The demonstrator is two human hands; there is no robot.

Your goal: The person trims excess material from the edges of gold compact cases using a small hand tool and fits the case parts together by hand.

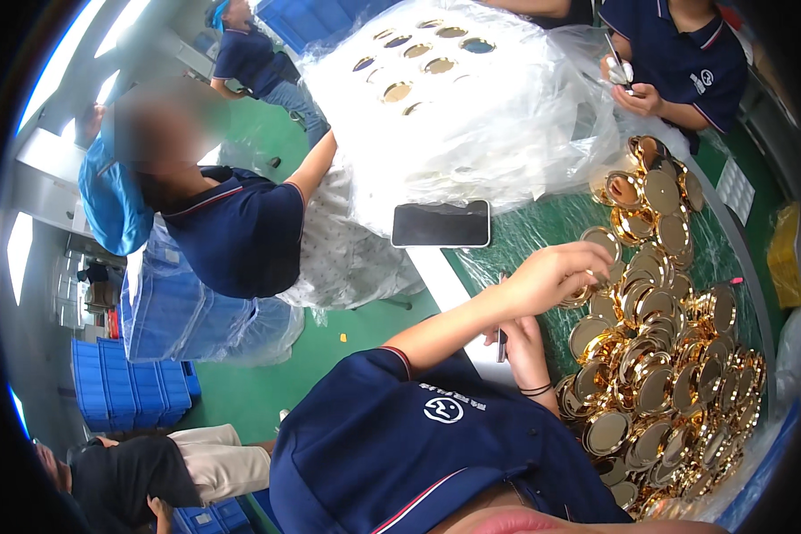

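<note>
My left hand (556,278) reaches over the near edge of a heap of shiny gold round lids (654,343). Its fingers are bent together around the rim of one gold lid (580,296), most of which they hide. Just below it, my right hand (527,354) is closed around a thin dark stick-like tool (502,345); its exact kind does not show. A dark band circles the right wrist. The lids lie loosely over one another, some with the flat mirror-like face up, others on edge, on a plastic-covered green surface (529,233).
A phone (440,224) lies at the table's edge. Beyond it, several gold lids rest on a white plastic-wrapped stack (472,133). A co-worker (240,222) sits at left; another (685,71) holds a thin tool at far right. Blue crates (129,387) stand on the floor.
</note>
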